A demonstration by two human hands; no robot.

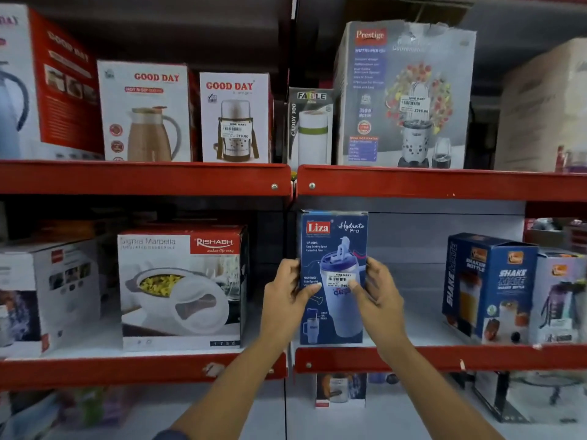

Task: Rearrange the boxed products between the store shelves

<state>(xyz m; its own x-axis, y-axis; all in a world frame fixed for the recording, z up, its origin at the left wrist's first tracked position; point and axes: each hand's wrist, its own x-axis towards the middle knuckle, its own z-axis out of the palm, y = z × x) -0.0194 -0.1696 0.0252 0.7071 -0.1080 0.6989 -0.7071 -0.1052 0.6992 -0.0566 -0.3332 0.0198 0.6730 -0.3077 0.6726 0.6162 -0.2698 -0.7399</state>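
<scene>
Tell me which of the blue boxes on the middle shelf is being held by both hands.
The tall blue Liza box, upright at the bay's left end, with the left hand and right hand on its sides. The Shake Mate box stands untouched.

Blue box — "Liza Hydrate Pro"; blender box — "Prestige"; casserole box reads "Rishabh".

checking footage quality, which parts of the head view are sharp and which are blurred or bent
Head view: sharpest at centre, where both hands hold the Liza box with legible print; the left hand and right hand are crisp; the edges and bottom shelf smear; wide-angle bowing tilts the Shake Mate box.
</scene>
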